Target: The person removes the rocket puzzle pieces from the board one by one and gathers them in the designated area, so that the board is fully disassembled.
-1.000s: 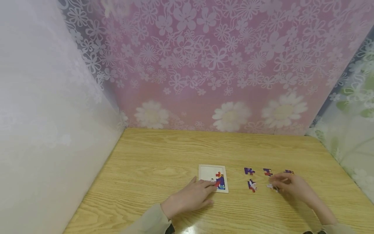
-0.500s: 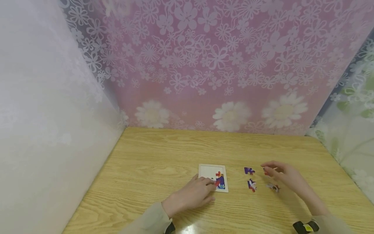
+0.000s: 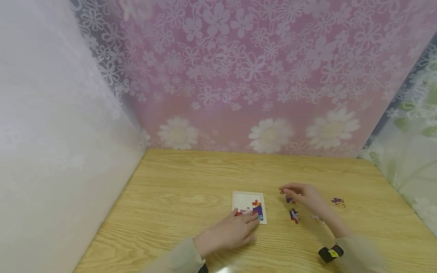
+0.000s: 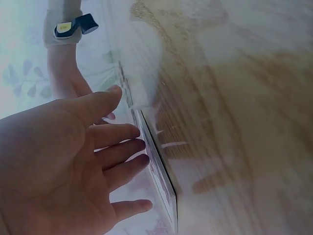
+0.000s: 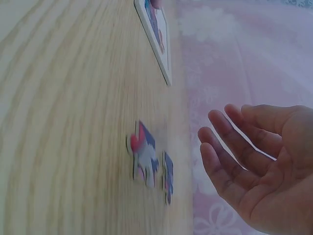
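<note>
My left hand [image 3: 232, 230] rests with extended fingers on the near edge of a small white puzzle tray [image 3: 264, 203]. Colourful puzzle pieces [image 3: 257, 204] sit in the tray's near and right parts, partly under those fingers. My right hand [image 3: 307, 198] hovers above the loose pieces at the right, its fingers loosely bent. Nothing shows between the fingers of the right hand [image 5: 274, 161] in the right wrist view. A purple puzzle piece [image 3: 289, 199] lies below its fingertips. Nearer me is a purple, white and red puzzle piece [image 3: 294, 216].
A pale puzzle piece [image 3: 317, 218] lies under the right forearm, partly covered. Farther right lies a purple and yellow puzzle piece [image 3: 338, 202]. The wooden table [image 3: 184, 178] meets a floral backdrop [image 3: 222, 94] behind and a white panel [image 3: 68, 151] at the left.
My right hand has moved left across the loose pieces, uncovering the far-right one. My left hand has shifted slightly right along the tray's near edge.
</note>
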The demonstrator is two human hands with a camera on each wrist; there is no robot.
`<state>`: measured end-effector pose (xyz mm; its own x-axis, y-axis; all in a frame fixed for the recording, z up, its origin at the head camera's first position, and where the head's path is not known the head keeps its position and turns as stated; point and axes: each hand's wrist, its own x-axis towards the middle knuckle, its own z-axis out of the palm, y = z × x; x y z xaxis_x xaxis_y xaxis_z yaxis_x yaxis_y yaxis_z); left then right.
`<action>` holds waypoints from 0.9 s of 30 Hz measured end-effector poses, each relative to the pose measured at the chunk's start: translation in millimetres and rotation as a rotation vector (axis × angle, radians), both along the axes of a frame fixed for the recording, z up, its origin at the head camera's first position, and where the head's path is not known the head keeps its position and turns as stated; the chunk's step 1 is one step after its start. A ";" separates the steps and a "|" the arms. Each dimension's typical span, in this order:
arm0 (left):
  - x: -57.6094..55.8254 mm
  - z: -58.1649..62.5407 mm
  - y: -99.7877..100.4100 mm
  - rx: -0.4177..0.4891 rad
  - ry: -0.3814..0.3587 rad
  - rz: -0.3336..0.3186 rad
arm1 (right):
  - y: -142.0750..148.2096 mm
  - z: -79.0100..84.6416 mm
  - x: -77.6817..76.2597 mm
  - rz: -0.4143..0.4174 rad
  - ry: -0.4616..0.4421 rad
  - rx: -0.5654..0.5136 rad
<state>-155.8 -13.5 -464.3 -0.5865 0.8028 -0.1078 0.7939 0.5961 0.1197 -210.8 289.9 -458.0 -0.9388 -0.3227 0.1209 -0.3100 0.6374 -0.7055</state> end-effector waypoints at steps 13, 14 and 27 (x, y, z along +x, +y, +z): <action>-0.6 -3.8 -0.8 -0.015 0.010 0.003 | -49.0 -9.2 -15.1 0.048 0.000 0.066; -0.3 -3.7 -0.7 -0.018 0.009 0.005 | -52.0 -9.7 -15.4 0.054 -0.006 0.068; 3.8 -2.6 0.2 -0.058 0.022 0.018 | -70.4 -20.3 -16.6 0.041 -0.037 0.107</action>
<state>-151.9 -13.3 -467.0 -0.6034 0.7849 -0.1407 0.7852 0.6157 0.0669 -227.3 219.5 -478.3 -0.9277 -0.3700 0.0494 -0.3123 0.6967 -0.6458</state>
